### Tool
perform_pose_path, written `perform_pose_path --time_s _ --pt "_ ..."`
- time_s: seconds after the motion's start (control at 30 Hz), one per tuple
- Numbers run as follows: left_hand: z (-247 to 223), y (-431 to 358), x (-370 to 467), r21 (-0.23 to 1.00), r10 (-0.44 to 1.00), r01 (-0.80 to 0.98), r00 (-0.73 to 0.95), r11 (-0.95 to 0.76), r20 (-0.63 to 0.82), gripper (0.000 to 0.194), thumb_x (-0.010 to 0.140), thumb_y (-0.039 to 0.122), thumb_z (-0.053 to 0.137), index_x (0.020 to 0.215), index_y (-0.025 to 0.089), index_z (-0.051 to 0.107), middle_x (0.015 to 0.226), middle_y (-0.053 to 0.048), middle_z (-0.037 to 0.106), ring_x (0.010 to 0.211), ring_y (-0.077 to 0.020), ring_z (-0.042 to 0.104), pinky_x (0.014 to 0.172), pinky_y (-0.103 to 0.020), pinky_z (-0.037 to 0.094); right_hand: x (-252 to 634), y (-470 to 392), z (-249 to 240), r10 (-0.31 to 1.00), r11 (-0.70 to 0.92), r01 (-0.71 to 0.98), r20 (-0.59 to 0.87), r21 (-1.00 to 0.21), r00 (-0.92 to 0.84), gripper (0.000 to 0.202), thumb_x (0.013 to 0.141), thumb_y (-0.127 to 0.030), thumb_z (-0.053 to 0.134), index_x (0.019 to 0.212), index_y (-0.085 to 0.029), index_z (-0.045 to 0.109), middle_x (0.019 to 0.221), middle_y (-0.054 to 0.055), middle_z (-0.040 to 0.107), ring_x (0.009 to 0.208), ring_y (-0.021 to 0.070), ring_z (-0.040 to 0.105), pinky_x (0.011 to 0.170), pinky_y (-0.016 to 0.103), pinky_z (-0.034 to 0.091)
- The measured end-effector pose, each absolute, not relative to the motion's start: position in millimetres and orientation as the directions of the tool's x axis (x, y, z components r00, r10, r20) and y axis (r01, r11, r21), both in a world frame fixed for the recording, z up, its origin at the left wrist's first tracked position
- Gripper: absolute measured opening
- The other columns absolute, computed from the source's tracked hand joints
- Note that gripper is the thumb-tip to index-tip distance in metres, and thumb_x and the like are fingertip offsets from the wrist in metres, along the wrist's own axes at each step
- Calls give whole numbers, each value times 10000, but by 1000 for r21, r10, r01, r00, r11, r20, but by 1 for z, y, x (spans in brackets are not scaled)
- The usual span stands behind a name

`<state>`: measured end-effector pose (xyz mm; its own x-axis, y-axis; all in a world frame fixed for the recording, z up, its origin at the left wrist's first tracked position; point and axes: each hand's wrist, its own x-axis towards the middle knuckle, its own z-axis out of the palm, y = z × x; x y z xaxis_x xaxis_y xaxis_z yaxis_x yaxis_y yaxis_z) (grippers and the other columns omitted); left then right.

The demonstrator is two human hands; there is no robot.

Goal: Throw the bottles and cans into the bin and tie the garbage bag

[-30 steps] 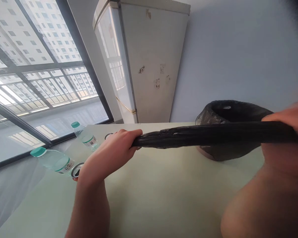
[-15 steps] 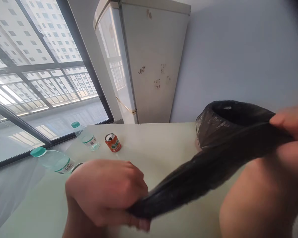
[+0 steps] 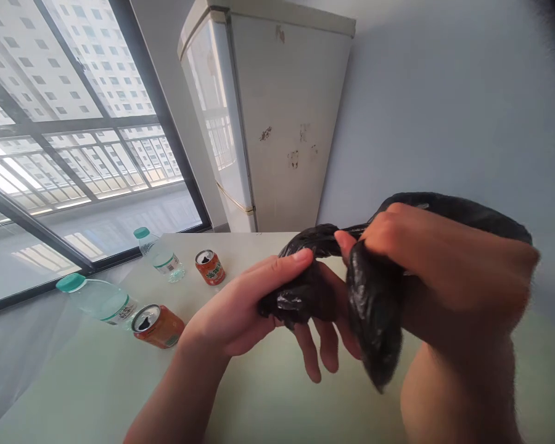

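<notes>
A black plastic bag (image 3: pixel 300 299) is bunched up in front of me, above the table. My left hand (image 3: pixel 263 296) holds one gathered part between thumb and palm, its lower fingers hanging apart beneath. Higher and to the right, my right hand (image 3: pixel 448 265) is closed on another part, and a crumpled end of the bag dangles below it. Behind the right hand shows a bin (image 3: pixel 472 209) lined with black plastic; whether this is the same bag as the one in my hands I cannot tell. Two orange drink cans (image 3: pixel 164 330) with opened tops stand left of my left hand.
Two clear plastic bottles with green caps, a near one (image 3: pixel 99 300) and a far one (image 3: pixel 160 254), stand at the table's left. A white fridge (image 3: pixel 287 111) rises behind the pale table (image 3: pixel 97 382). Large windows (image 3: pixel 74 123) are on the left, a wall on the right.
The black plastic, stretched long between my hands before, is now bunched. My left hand has moved right and up, uncovering the near can; my right hand has come inward to the left.
</notes>
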<state>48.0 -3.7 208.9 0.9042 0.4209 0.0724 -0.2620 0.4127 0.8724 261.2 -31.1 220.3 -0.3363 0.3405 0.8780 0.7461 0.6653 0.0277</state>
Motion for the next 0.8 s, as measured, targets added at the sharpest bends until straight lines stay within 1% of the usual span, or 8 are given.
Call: perform_pose_path --time_s 0.1,0.2,0.27,0.4,0.5,0.63,0.7,0.8 --pt "203 -5 51 872 423 -253 904 418 60 694 1006 717 360 1062 102 676 892 -178 757 700 -234 734 578 -309 581 251 -27 221 299 663 739 862 121 -410 363 875 -28 642 704 -217 384 644 -32 353 617 126 294 585 325 295" --pt "203 -6 52 886 375 -221 925 408 58 690 982 734 414 1032 97 675 889 -193 756 687 -238 730 592 -328 596 248 -25 219 319 646 747 833 158 -452 374 876 -6 616 687 -212 369 641 -30 359 628 129 294 583 329 294" --pt "204 -7 52 894 356 -208 933 398 58 562 979 641 524 1015 98 664 872 -185 755 662 -226 722 609 -331 602 247 -24 219 314 636 748 821 190 -476 373 873 -10 629 686 -211 375 649 -30 376 638 128 311 595 333 296" --pt "209 -6 51 912 373 -192 927 363 47 174 955 293 610 965 121 635 799 -126 746 621 -176 686 644 -287 576 247 -24 219 288 670 719 829 183 -480 313 863 -11 638 728 -212 439 654 -35 391 648 128 328 607 334 281" --pt "213 -8 47 938 325 -200 940 284 102 97 875 113 540 817 127 617 663 -75 671 560 -128 582 577 -238 468 248 -26 220 276 756 643 830 124 -485 196 876 -82 666 983 -231 596 725 -28 483 683 142 393 643 328 348" --pt "220 -14 43 960 331 -119 943 252 30 183 801 81 482 639 167 484 575 -10 464 536 -100 413 517 -275 309 245 -30 221 369 744 662 770 91 -521 458 925 -208 657 1362 -323 581 866 11 538 780 184 452 769 381 429" --pt "223 -17 43 970 375 -65 927 232 -27 215 776 72 483 615 186 396 592 12 383 563 -94 351 550 -290 281 241 -30 220 402 697 709 759 109 -512 434 938 -191 643 1339 -354 625 884 23 516 787 187 430 791 400 426" --pt "229 -19 44 983 367 -32 929 180 -37 186 771 67 505 646 180 427 656 9 424 622 -100 384 595 -284 318 234 -29 216 411 652 755 801 75 -435 211 917 -130 665 1000 -312 731 866 31 485 803 189 431 785 397 416"
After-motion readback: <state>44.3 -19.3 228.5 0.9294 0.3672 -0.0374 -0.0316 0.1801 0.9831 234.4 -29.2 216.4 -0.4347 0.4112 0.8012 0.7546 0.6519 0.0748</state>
